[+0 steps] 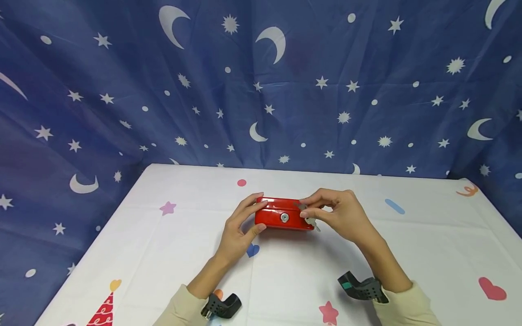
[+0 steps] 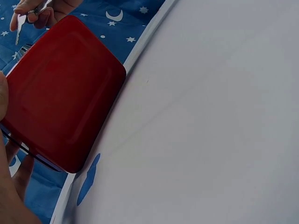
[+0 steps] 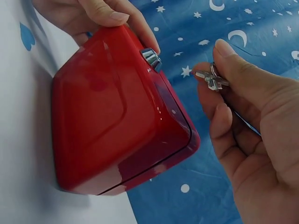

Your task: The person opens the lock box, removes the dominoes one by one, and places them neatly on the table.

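Observation:
A small red metal cash box (image 1: pixel 270 220) is near the middle of the table, its round silver lock (image 1: pixel 284 218) facing me. My left hand (image 1: pixel 236 233) grips the box's left end, fingers over the top and thumb at the lower front edge. With thumb and fingers, my right hand (image 1: pixel 342 215) pinches a bunch of small silver keys (image 1: pixel 311 222) just off the box's right front. In the right wrist view the keys (image 3: pixel 212 82) are apart from the lock cylinder (image 3: pixel 151 59). The left wrist view shows a broad red face of the box (image 2: pixel 65 88).
A white tablecloth (image 1: pixel 195 244) printed with colored shapes covers the table. Behind it hangs a dark blue curtain (image 1: pixel 212 90) with moons and stars. Black wrist devices (image 1: pixel 360 287) sit at both sleeve cuffs.

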Motion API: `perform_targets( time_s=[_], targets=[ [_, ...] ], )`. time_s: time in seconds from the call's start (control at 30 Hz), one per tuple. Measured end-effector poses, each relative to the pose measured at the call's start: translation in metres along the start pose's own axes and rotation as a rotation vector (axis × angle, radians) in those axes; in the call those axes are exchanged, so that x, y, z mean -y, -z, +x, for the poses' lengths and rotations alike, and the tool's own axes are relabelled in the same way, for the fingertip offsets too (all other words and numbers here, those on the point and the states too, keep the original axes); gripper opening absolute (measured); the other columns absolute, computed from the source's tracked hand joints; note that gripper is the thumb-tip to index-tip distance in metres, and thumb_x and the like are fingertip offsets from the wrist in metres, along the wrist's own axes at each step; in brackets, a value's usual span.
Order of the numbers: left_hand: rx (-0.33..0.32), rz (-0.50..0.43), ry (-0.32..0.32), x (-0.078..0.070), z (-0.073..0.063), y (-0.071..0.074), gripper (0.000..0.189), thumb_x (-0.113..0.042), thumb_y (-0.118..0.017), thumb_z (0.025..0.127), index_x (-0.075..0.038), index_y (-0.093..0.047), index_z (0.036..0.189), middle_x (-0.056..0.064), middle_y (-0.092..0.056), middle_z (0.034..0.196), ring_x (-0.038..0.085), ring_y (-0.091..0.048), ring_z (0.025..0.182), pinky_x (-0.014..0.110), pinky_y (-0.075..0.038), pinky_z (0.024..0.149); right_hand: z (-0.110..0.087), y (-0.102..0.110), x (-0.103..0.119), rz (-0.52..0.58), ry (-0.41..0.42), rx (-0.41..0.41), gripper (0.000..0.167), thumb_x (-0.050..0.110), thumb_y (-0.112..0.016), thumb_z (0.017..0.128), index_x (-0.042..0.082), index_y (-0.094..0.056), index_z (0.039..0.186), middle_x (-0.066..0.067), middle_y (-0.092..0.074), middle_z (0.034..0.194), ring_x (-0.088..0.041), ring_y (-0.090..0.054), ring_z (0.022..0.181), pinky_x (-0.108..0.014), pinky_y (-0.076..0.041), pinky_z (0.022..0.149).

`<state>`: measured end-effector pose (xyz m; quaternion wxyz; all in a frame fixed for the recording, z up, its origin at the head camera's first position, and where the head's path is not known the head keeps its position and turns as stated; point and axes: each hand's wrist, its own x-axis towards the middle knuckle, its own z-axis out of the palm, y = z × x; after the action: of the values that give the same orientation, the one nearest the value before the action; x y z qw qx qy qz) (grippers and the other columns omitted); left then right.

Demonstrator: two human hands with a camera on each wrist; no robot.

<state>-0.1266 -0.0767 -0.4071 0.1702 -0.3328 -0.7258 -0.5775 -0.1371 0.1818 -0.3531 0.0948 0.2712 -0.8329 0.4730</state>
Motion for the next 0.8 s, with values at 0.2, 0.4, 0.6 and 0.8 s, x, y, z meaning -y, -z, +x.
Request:
perform_targets(
  time_s=[0.2,0.4,0.6,0.8],
  targets=[
    [0.001,-0.002,-0.002,0.000,0.000,0.000,0.047,0.011,-0.069,0.079,0.006,-0.057,0.124,0.025,-0.046,0.135,0.036,-0.040,0.130,0.035,-0.039,0.105,0.000,-0.005,0.005,0.031,-0.026,0.081,0.021,0.018,-0.082,0.074,0.019,-0.075,0.094,0.015,-0.070,0.077,-0.010,-0.065,0.071,-0.029,-0.055,0.064],
    [0.002,0.011,0.001,0.000,0.000,0.000,0.047,0.010,-0.069,0.079,0.006,-0.056,0.124,0.024,-0.046,0.135,0.036,-0.040,0.130,0.035,-0.039,0.104,0.001,-0.011,0.008,0.031,-0.034,0.142,0.024,0.024,-0.082,0.074,0.016,-0.075,0.095,0.016,-0.068,0.073,-0.009,-0.066,0.067,-0.030,-0.054,0.064],
    [0.002,0.013,-0.001,0.001,-0.001,0.001,0.047,0.010,-0.069,0.079,0.005,-0.057,0.125,0.024,-0.046,0.136,0.036,-0.040,0.130,0.035,-0.039,0.105,0.001,-0.015,0.010,-0.005,-0.071,0.132,0.024,0.028,-0.083,0.072,0.020,-0.075,0.093,0.019,-0.068,0.072,-0.007,-0.065,0.069,-0.031,-0.053,0.064],
    [0.003,0.015,-0.010,0.001,-0.001,0.000,0.047,0.010,-0.070,0.079,0.006,-0.057,0.124,0.024,-0.046,0.135,0.036,-0.041,0.129,0.034,-0.038,0.105,0.000,-0.018,0.012,0.007,-0.081,0.147,0.022,0.021,-0.084,0.073,0.019,-0.075,0.093,0.019,-0.068,0.071,-0.007,-0.066,0.065,-0.032,-0.051,0.062]
  ],
)
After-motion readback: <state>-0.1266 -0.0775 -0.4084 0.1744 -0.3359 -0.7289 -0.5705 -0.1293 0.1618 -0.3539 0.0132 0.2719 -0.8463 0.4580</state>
